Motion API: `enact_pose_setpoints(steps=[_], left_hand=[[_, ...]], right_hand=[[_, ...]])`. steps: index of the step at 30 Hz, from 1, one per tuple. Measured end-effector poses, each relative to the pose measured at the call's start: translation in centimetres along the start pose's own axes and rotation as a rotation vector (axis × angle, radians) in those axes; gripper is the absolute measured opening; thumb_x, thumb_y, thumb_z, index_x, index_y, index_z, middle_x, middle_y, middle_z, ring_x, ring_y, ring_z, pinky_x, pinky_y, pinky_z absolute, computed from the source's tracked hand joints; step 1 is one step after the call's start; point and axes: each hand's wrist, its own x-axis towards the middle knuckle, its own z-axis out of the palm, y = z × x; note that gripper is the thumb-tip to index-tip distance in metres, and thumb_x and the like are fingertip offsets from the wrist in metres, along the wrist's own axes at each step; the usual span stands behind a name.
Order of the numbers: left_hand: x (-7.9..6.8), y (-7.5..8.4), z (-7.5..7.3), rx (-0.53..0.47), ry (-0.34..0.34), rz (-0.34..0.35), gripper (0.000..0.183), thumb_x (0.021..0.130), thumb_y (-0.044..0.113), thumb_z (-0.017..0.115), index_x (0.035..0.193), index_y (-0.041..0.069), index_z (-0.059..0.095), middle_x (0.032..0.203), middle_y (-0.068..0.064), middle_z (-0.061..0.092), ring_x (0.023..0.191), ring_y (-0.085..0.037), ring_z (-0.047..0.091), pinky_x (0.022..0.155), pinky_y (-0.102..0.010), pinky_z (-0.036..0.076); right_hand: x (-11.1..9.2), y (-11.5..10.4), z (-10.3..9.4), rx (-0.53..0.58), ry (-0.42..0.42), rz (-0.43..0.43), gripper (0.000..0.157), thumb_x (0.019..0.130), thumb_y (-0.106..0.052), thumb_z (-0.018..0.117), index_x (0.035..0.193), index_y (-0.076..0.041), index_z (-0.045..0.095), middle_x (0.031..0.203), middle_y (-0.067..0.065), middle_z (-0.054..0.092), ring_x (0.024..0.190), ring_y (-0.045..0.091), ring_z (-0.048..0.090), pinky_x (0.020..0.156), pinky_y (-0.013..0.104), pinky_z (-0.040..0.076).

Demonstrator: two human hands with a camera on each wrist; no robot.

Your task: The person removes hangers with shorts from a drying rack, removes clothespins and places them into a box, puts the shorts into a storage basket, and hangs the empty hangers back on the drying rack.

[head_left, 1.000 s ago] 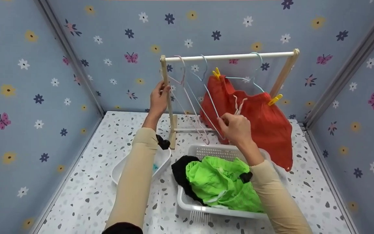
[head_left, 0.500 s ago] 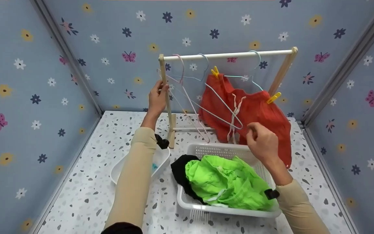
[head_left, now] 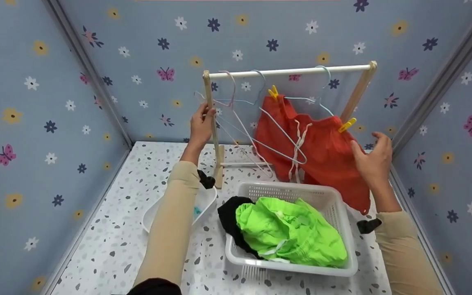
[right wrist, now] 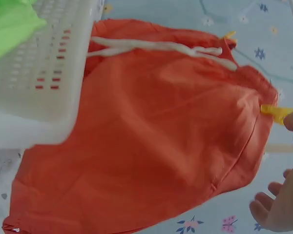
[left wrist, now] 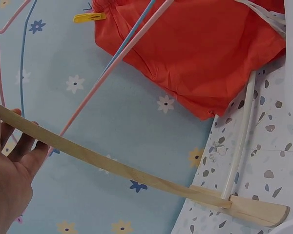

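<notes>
In the head view my left hand (head_left: 201,126) grips the left wooden post (head_left: 213,123) of a small clothes rack. In the left wrist view its fingers pass behind that post (left wrist: 88,155). My right hand (head_left: 375,162) holds nothing; thumb and fingers are spread beside the right edge of red drawstring shorts (head_left: 326,151). Two yellow clothespins (head_left: 347,125) fix the shorts to a light blue hanger (head_left: 325,107). In the right wrist view, the thumb overlaps the end of one yellow clothespin (right wrist: 274,113). Bare pink (head_left: 242,121) and blue (head_left: 281,127) hangers hang to the left.
A white basket (head_left: 289,268) in front of the rack holds bright green clothing (head_left: 293,233) and a black garment (head_left: 232,219). A small white tray (head_left: 150,219) lies partly under my left forearm, with something blue in it. Patterned walls enclose the speckled tabletop (head_left: 109,229).
My right hand has left the blue hanger, moved right past the front of the shorts and spread its fingers. The blue hanger has swung to the right. My left hand stays on the post.
</notes>
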Motion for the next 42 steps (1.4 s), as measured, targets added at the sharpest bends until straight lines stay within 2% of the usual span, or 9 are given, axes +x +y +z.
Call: enact_pose_setpoints(steps=[7,11,14,21,25,30,34,39,42], left_hand=[[0.5,-2.2,0.0,0.025,0.025,0.012,0.041,0.088,0.042,0.044,0.122,0.019,0.050,0.103,-0.004,0.052,0.089,-0.016,0.052,0.074,-0.034,0.046],[0.1,-0.4,0.1,0.002,0.005,-0.016,0.036,0.091,0.033,0.043,0.123,0.016,0.048,0.107,-0.008,0.051,0.093,-0.019,0.050,0.078,-0.038,0.044],[-0.4,0.8,-0.1,-0.013,0.001,-0.037,0.034,0.092,0.025,0.044,0.123,0.011,0.047,0.106,-0.008,0.051,0.096,-0.025,0.049,0.080,-0.041,0.043],[0.2,-1.0,-0.5,-0.008,0.020,-0.010,0.035,0.090,0.033,0.045,0.121,0.017,0.050,0.104,-0.005,0.052,0.094,-0.023,0.051,0.076,-0.036,0.045],[0.5,-1.7,-0.2,0.023,0.031,0.013,0.035,0.089,0.037,0.044,0.120,0.022,0.050,0.106,-0.006,0.052,0.094,-0.020,0.051,0.075,-0.034,0.045],[0.6,-1.8,0.4,0.033,0.011,0.016,0.039,0.089,0.039,0.044,0.123,0.020,0.049,0.106,-0.005,0.052,0.092,-0.017,0.051,0.075,-0.033,0.046],[0.6,-1.5,0.2,0.006,0.007,-0.004,0.040,0.089,0.036,0.045,0.124,0.018,0.048,0.106,-0.006,0.052,0.092,-0.018,0.051,0.076,-0.035,0.045],[-0.1,0.2,0.0,0.004,-0.002,-0.038,0.037,0.091,0.031,0.045,0.125,0.019,0.047,0.108,-0.007,0.051,0.095,-0.018,0.050,0.079,-0.037,0.044],[-0.4,0.9,0.0,0.016,-0.001,-0.038,0.037,0.091,0.029,0.044,0.126,0.015,0.046,0.108,-0.006,0.051,0.097,-0.024,0.050,0.080,-0.038,0.043]], right_hand=[[1.7,0.1,1.4,-0.005,-0.158,0.035,0.081,0.071,-0.064,0.054,0.132,-0.016,0.032,0.129,0.006,0.038,0.111,0.026,0.039,0.090,0.044,0.036],[2.2,-0.2,2.1,-0.046,-0.191,0.036,0.081,0.068,-0.069,0.052,0.129,-0.018,0.035,0.122,0.005,0.044,0.100,0.025,0.046,0.084,0.042,0.042],[2.7,-0.7,2.9,-0.064,-0.210,0.001,0.075,0.071,-0.068,0.049,0.125,-0.016,0.040,0.115,0.007,0.049,0.095,0.025,0.050,0.080,0.042,0.044],[3.4,-1.3,4.9,-0.153,-0.177,-0.084,0.066,0.081,-0.062,0.038,0.110,-0.004,0.049,0.100,0.016,0.056,0.085,0.030,0.055,0.076,0.047,0.045],[3.5,-1.1,5.2,-0.175,-0.141,-0.108,0.062,0.084,-0.059,0.035,0.105,-0.004,0.052,0.091,0.017,0.059,0.075,0.030,0.056,0.069,0.046,0.047],[3.6,-0.8,4.3,-0.201,-0.064,-0.146,0.056,0.085,-0.056,0.037,0.098,-0.004,0.054,0.083,0.017,0.059,0.067,0.031,0.055,0.061,0.045,0.045],[3.6,-1.1,3.2,-0.221,-0.036,-0.180,0.055,0.085,-0.056,0.038,0.097,-0.005,0.055,0.081,0.017,0.059,0.065,0.032,0.054,0.058,0.045,0.044],[3.2,-2.1,1.2,-0.214,-0.033,-0.142,0.058,0.084,-0.058,0.038,0.105,-0.006,0.055,0.087,0.015,0.060,0.068,0.030,0.057,0.064,0.045,0.048],[3.1,-2.9,-0.3,-0.200,-0.015,-0.124,0.058,0.083,-0.058,0.038,0.108,-0.008,0.055,0.091,0.015,0.060,0.072,0.030,0.058,0.069,0.046,0.048]])
